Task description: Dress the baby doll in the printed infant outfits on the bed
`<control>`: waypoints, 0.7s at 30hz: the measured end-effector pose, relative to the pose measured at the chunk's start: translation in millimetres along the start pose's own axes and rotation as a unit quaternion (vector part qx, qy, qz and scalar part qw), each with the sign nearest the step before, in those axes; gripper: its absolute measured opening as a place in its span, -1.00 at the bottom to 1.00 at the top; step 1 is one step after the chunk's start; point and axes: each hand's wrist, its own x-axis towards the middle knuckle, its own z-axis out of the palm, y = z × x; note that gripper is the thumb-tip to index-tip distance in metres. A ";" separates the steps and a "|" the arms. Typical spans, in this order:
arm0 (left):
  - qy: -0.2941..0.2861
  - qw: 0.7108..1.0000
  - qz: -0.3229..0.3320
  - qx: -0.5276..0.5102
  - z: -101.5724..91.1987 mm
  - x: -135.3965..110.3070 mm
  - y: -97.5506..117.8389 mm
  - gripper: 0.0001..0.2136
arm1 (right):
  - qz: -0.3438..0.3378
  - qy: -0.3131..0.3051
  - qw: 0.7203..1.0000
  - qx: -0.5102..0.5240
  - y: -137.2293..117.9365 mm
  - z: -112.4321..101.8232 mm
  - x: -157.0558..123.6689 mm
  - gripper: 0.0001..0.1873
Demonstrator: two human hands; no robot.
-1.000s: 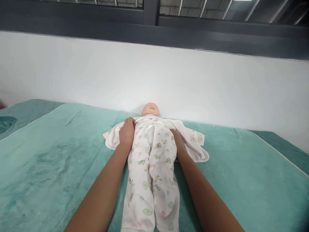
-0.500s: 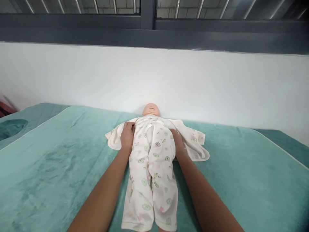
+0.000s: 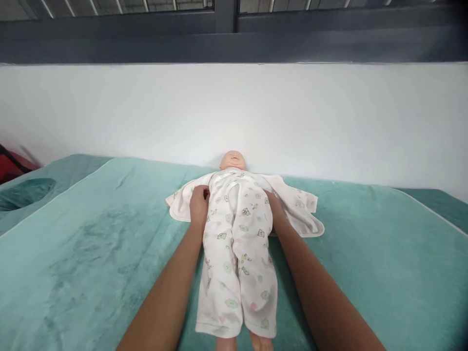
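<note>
A baby doll [image 3: 233, 159] lies on its back on a teal blanket [image 3: 91, 243], head toward the white wall. It wears white printed trousers [image 3: 237, 253], and an open white jacket [image 3: 296, 209] is spread beneath it. My left hand [image 3: 199, 204] grips the left side of the trousers' waist, fingers curled into the cloth. On the other side, my right hand [image 3: 274, 207] holds the waist too, its fingers partly tucked under the fabric. The doll's bare feet [image 3: 252, 342] stick out below the trouser legs.
The white wall [image 3: 292, 122] rises just behind the doll's head, with a dark window frame [image 3: 226, 39] above it. A darker teal fold [image 3: 25, 192] and something red [image 3: 9, 165] lie at the far left. A white seam edges the blanket on both sides.
Both hands have stayed at the trousers' waist. The trouser legs now sit higher up the doll, and its bare feet have come into view at the bottom.
</note>
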 end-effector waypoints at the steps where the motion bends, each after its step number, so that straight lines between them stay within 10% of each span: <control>1: -0.008 1.000 -0.013 -0.007 -2.3 -5.3 1.6 -0.87 | -0.008 -0.013 1.000 -0.002 -1.2 -2.0 -1.0 -0.82; 7: -0.085 0.987 -0.099 -0.091 -19.6 -25.8 23.7 -0.87 | -0.052 -0.094 0.994 0.007 -3.5 -9.9 -10.8 -0.70; 12: -0.189 0.914 -0.221 -0.282 -25.1 -28.3 39.9 -0.84 | 0.031 -0.125 0.986 0.105 -0.1 -11.0 -13.6 -0.58; 21: -0.236 0.924 -0.166 -0.249 -31.8 -25.7 39.4 -0.76 | 0.135 -0.108 0.977 0.121 -1.4 -14.2 -17.7 -0.52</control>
